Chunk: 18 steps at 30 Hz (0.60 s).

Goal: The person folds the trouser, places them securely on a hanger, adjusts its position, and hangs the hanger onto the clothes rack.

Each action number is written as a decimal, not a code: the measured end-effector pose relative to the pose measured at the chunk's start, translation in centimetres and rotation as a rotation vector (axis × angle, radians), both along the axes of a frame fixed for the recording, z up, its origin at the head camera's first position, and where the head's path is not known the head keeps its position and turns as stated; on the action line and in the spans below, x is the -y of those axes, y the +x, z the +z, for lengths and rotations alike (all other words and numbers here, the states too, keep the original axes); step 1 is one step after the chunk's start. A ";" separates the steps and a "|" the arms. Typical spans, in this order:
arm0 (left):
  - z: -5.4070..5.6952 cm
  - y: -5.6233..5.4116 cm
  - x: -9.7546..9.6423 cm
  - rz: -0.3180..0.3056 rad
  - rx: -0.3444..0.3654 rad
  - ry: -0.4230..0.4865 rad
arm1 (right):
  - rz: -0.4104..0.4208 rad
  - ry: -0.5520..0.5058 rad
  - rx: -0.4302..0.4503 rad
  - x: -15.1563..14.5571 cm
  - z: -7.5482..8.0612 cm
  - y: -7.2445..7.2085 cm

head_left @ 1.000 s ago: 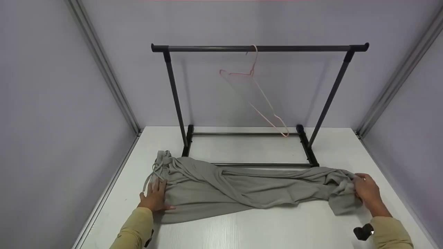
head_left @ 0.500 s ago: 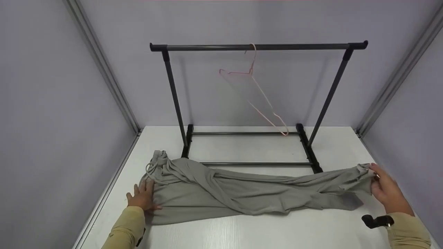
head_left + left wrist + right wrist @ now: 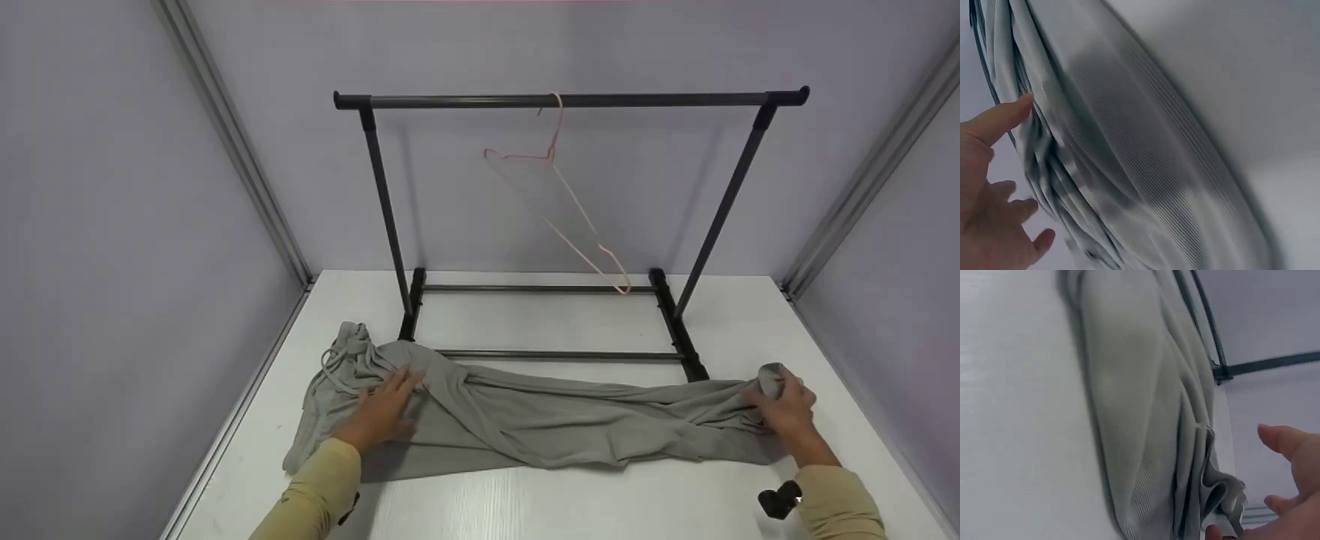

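Observation:
A long grey garment (image 3: 555,420) of finely ribbed cloth, with a drawstring (image 3: 334,367) at its gathered left end, lies stretched across the white table. My left hand (image 3: 384,409) is over its left part, fingers spread. In the left wrist view the left hand (image 3: 994,191) has its thumb and fingers apart beside the folds, gripping nothing. At the garment's bunched right end is my right hand (image 3: 786,409). The right wrist view shows this hand (image 3: 1297,495) with thumb and fingers spread, the lowest fingertip right at the crumpled edge.
Behind the garment stands a black clothes rack (image 3: 480,101), its base on the table (image 3: 540,322). A pink wire hanger (image 3: 551,156) hangs from the top bar. Grey walls (image 3: 150,225) enclose the table on the left, back and right.
My right hand drew the garment's right end outward, then released it and moved back left. My left hand shifted from the left edge rightward over the cloth.

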<state>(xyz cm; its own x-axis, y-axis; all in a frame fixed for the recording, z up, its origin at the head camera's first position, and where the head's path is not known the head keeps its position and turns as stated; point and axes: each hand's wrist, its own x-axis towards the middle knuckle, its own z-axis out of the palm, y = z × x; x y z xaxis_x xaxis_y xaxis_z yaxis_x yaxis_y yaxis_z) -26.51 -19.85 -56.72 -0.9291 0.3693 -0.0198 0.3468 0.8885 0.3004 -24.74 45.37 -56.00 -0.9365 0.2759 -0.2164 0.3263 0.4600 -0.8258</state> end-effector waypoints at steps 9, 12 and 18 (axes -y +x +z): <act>-2.6 -0.3 -5.1 -0.149 -0.233 -0.016 | 0.147 0.486 -0.118 4.5 -2.2 0.1; -2.6 -0.8 -5.8 -0.126 -0.295 -0.028 | 0.165 0.529 -0.204 4.8 -2.3 0.1; -2.4 -1.3 -6.7 -0.184 -0.367 -0.073 | 0.238 0.590 -0.227 4.4 -2.1 0.6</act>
